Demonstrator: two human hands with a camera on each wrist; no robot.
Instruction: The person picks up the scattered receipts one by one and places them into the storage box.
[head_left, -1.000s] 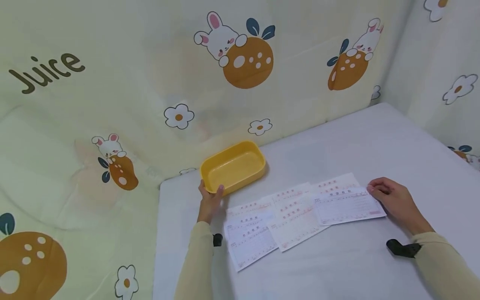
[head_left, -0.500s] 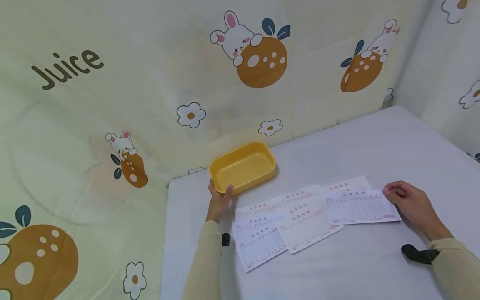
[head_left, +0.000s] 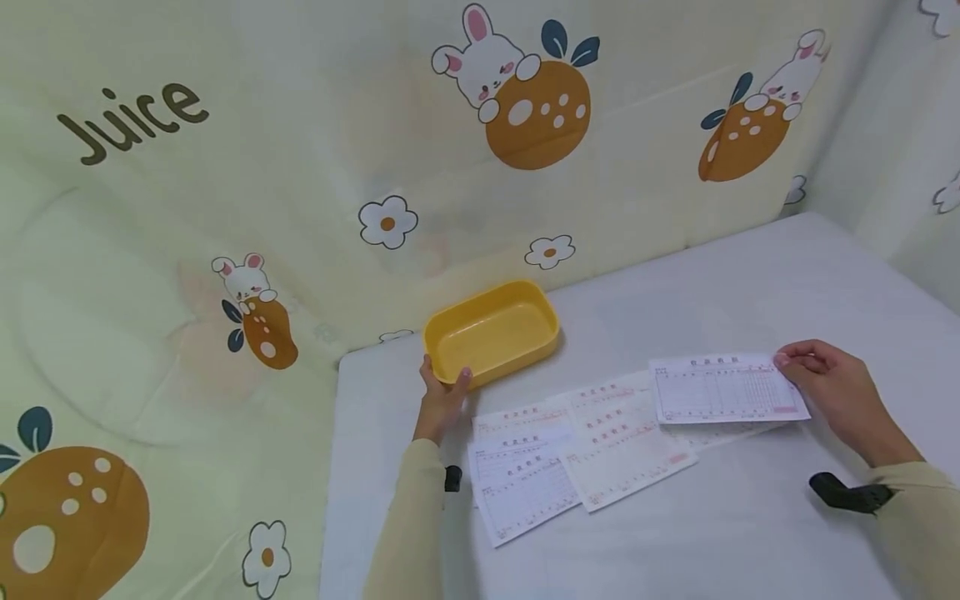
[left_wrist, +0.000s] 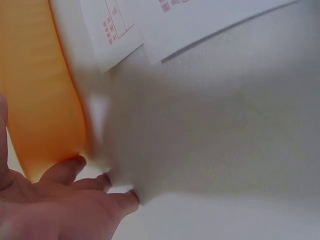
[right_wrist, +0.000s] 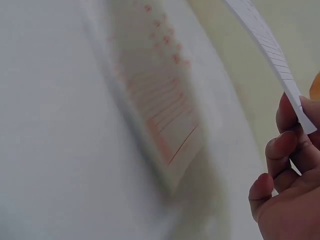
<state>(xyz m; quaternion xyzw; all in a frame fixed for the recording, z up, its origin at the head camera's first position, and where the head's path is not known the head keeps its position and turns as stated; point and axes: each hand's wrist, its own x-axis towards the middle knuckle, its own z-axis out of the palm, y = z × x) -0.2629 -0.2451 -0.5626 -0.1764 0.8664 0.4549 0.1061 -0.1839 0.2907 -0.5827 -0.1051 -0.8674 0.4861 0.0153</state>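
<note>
My left hand [head_left: 442, 393] grips the near corner of an empty yellow tray [head_left: 491, 335] on the white table [head_left: 750, 275]; in the left wrist view the left hand [left_wrist: 70, 200] lies against the tray's orange wall [left_wrist: 40, 95]. My right hand [head_left: 813, 379] pinches the right edge of one printed slip [head_left: 723, 389] and holds it lifted above the table. The right wrist view shows my fingers [right_wrist: 280, 150] on the raised slip's edge [right_wrist: 270, 50]. Several more slips [head_left: 570, 442] lie fanned out on the table between my hands.
A pale cloth printed with rabbits, oranges, flowers and the word "Juice" [head_left: 131, 121] hangs behind and to the left of the table. The table's left edge [head_left: 333, 467] runs beside my left sleeve. Black straps sit on both wrists.
My right hand has lifted the rightmost slip off the pile and raised it a little. The left hand stays on the tray's corner. The head view has shifted slightly.
</note>
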